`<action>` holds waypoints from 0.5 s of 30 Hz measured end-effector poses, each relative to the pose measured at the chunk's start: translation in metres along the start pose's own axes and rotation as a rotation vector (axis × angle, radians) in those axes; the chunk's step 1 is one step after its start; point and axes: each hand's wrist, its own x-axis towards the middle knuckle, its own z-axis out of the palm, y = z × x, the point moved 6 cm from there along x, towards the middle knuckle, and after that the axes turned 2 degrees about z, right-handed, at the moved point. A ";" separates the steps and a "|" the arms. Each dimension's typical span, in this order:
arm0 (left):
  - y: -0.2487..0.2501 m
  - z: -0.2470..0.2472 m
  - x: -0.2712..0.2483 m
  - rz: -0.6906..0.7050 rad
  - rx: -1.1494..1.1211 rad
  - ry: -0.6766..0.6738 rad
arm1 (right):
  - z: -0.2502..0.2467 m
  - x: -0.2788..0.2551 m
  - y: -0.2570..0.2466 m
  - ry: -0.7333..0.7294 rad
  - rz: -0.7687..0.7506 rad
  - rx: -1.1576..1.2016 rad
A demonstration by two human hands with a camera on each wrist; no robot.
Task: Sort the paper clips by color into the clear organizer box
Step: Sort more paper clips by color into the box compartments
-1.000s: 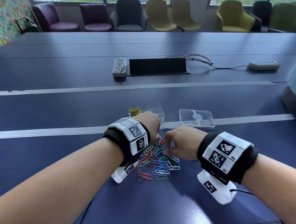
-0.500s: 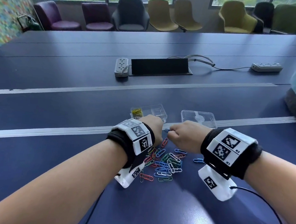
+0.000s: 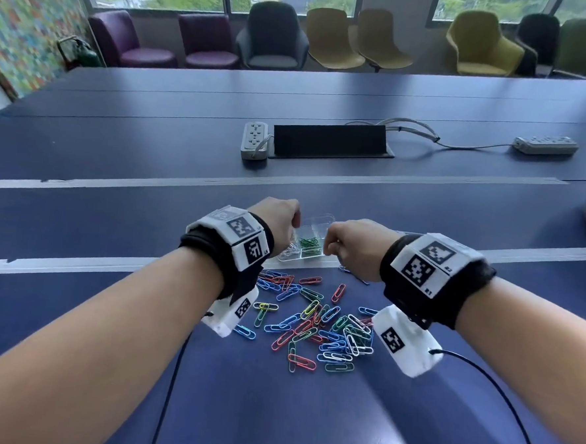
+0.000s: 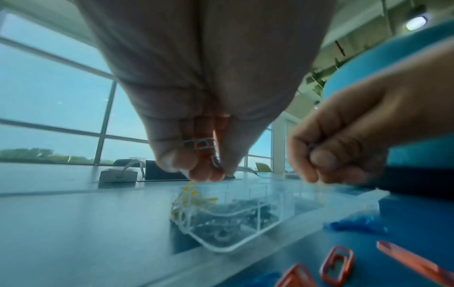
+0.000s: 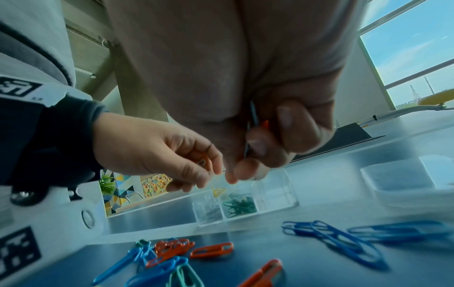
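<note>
The clear organizer box (image 3: 313, 230) sits just beyond a loose pile of colored paper clips (image 3: 316, 322). Its near compartments hold green clips (image 3: 308, 242) and white clips (image 3: 289, 252). My left hand (image 3: 284, 221) hovers over the box's left side, pinching a few clips (image 4: 203, 145). A yellow clip (image 4: 190, 189) hangs just below its fingertips over the box (image 4: 233, 213). My right hand (image 3: 338, 245) is at the box's right side, fingers curled round blue and orange clips (image 5: 254, 124).
The box's clear lid (image 5: 405, 176) lies to the right of the box. Two power strips (image 3: 253, 140) and a black cable flap (image 3: 329, 140) are farther back on the blue table. Chairs line the far wall. A wrist cable (image 3: 500, 396) trails at right.
Both hands lifted off the clip pile and moved forward over the organizer box, carrying clips. The pile now lies uncovered.
</note>
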 end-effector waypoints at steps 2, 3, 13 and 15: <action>0.002 0.004 0.002 0.042 0.069 -0.024 | -0.003 0.006 -0.006 -0.001 -0.021 0.010; 0.003 0.005 0.002 0.057 0.089 -0.036 | -0.004 0.008 -0.008 -0.003 -0.022 0.015; 0.001 -0.001 -0.004 0.081 0.024 0.027 | -0.016 0.027 -0.022 -0.060 0.061 0.081; -0.004 -0.005 -0.006 0.054 -0.072 0.047 | -0.017 0.032 -0.029 -0.054 0.070 0.099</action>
